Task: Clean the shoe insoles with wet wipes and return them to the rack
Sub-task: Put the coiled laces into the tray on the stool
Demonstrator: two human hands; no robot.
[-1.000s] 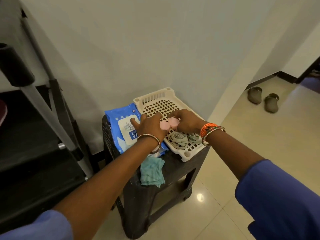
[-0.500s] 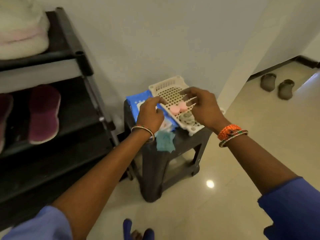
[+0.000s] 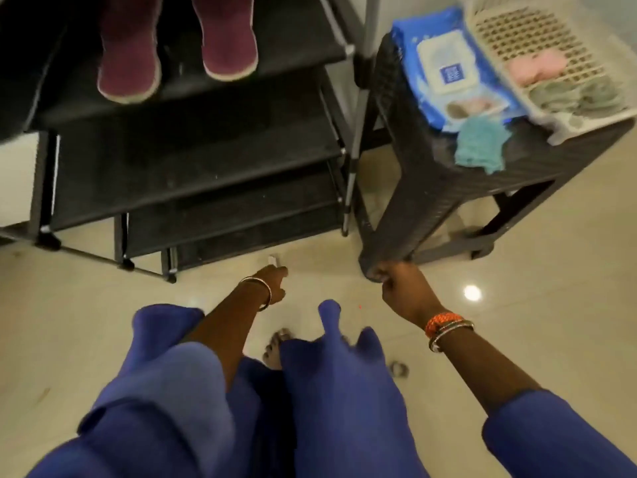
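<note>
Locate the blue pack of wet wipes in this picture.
In the head view, the blue pack of wet wipes lies upper right on the dark plastic stool, between the black shoe rack and the cream perforated basket.

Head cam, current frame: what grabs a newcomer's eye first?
The pair of maroon slippers on the black shoe rack, top left, stands out against the dark shelves. At top right, a blue wet wipes pack and a cream basket sit on a dark stool. Low centre, the right hand grips the stool's leg while the left hand reaches toward the floor.
</note>
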